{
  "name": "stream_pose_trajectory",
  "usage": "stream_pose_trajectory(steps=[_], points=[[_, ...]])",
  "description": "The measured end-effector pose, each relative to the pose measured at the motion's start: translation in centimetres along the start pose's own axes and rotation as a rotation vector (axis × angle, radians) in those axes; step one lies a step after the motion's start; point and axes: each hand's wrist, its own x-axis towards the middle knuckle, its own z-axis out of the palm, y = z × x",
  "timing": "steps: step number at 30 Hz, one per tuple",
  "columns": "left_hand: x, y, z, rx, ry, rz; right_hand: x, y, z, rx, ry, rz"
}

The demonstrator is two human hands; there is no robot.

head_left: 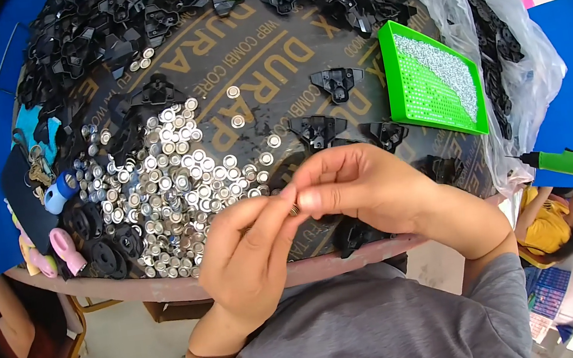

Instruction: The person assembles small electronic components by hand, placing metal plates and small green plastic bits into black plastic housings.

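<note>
Dark round worktop (pixel 227 56) is strewn with silver eyelets (pixel 165 195) toward its left edge and black plastic parts (pixel 337 82) along its far edge. 1 small metal piece (pixel 294 210) is pinched between the left hand (pixel 250 256) and right hand (pixel 360 187) above the near edge; a loosened pinch could drop it off the worktop, or among the eyelets, where it would be hard to find.

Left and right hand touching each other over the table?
Touching. Head view: left hand and right hand meet at the fingertips, pinching a small metal piece between them.
</note>
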Motion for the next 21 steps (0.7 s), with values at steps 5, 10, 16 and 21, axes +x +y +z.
stream_pose_trajectory(steps=[5, 10, 16, 21], points=[[0.0, -0.6, 0.2, -0.067, 0.01, -0.103, -0.5, -1.9, 0.2, -0.101, 0.108, -0.097], [-0.4, -1.0, 0.3, -0.067, -0.002, -0.065, -0.4, -5.8, -2.0, -0.472, 0.422, -0.607], [-0.2, -1.1, 0.4, -0.108, -0.058, -0.058, 0.3, -6.7, -4.8, -0.868, 0.497, -0.749], [-0.2, -1.3, 0.4, -0.126, -0.067, -0.09, -0.2, -6.3, -3.4, -0.787, 0.339, -0.657]])
